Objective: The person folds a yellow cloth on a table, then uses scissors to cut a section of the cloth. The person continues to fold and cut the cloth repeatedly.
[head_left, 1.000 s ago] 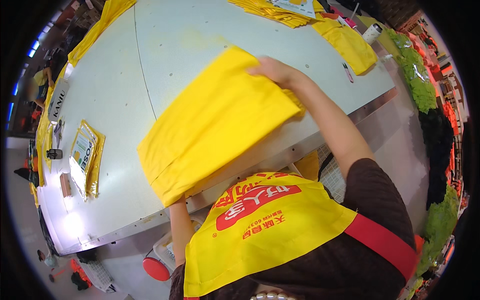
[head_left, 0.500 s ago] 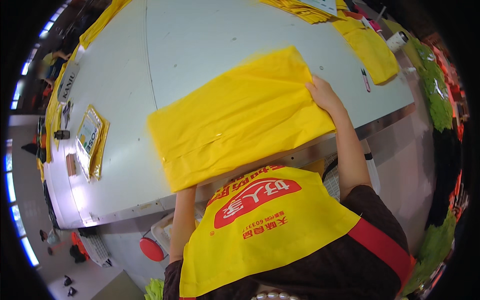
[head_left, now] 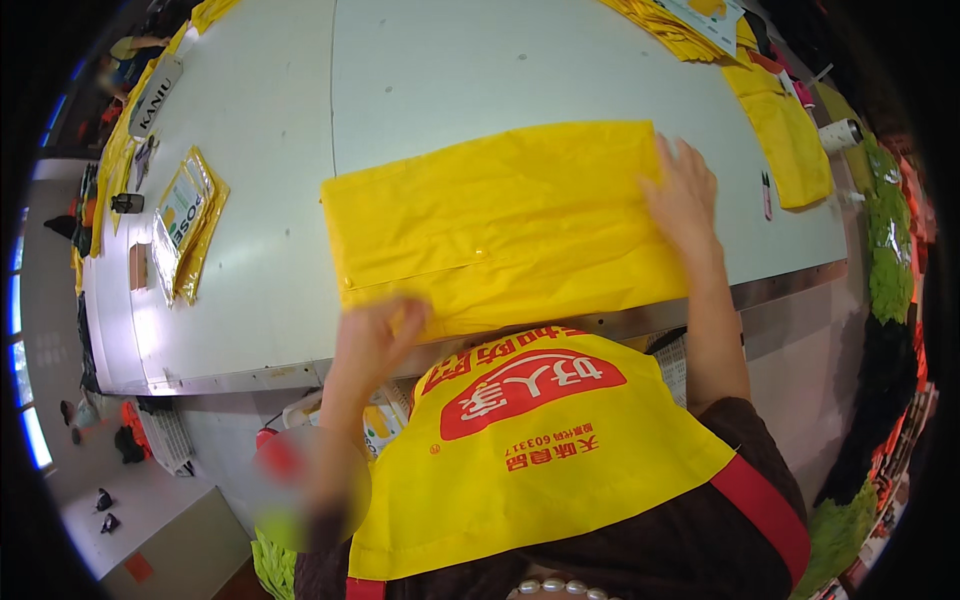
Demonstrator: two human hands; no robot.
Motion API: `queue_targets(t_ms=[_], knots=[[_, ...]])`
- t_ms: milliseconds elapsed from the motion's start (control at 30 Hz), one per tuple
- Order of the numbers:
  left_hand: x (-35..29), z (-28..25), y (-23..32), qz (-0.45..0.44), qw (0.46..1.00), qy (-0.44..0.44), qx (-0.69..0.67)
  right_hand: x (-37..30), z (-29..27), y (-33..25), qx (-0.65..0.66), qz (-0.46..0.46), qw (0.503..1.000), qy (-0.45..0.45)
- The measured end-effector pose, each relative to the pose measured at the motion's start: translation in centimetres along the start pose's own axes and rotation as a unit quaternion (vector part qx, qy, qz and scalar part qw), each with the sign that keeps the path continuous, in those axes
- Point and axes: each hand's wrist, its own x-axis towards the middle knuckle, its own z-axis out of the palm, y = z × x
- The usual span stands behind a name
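Where yellow cloth (head_left: pixel 530 220) ends, right fingers (head_left: pixel 686 168) spread | near edge: left fingers (head_left: pixel 407 312), grip unclear

Left hand (head_left: pixel 380 328), one, lower in my remote view: blurred, fingers (head_left: pixel 412 312) bent, grip unclear to me; left forearm (head_left: pixel 345 400), one, bare, slanting up from below, partly blurred. Right hand (head_left: pixel 682 195), one, higher up: back toward me, fingers extended, slightly parted; wrist (head_left: pixel 703 250) nearly straight, right forearm (head_left: pixel 717 325) bare, almost upright in my feed.
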Motion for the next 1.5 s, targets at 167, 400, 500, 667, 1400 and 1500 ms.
queue_targets(t_ms=[167, 400, 500, 667, 1400, 1500], knots=[[11.6, 4.2, -3.0, 0.16, 0.876, 0.265, 0.37, 1.0, 4.1, -6.9, 0.009, -0.134, 0.989, -0.056], [14.2, 8.1, -5.9, 0.15, 0.923, 0.233, 0.265, -1.4, 9.3, -5.6, 0.062, -0.042, 0.996, -0.042], [14.7, 8.2, -6.2, 0.143, 0.927, 0.234, 0.257, -1.0, 9.6, -5.6, 0.067, -0.044, 0.996, -0.04], [14.2, 7.2, -5.9, 0.109, 0.945, 0.189, 0.244, -0.7, 9.6, -5.4, 0.056, -0.046, 0.995, -0.068], [6.2, -1.5, -16.3, -0.132, 0.86, 0.047, -0.49, -6.0, 8.6, -19.3, 0.6, -0.03, 0.796, -0.073], [5.0, -5.2, -9.1, -0.047, 0.833, 0.032, -0.551, -5.0, 11.6, -19.4, 0.764, 0.094, 0.629, -0.112]])
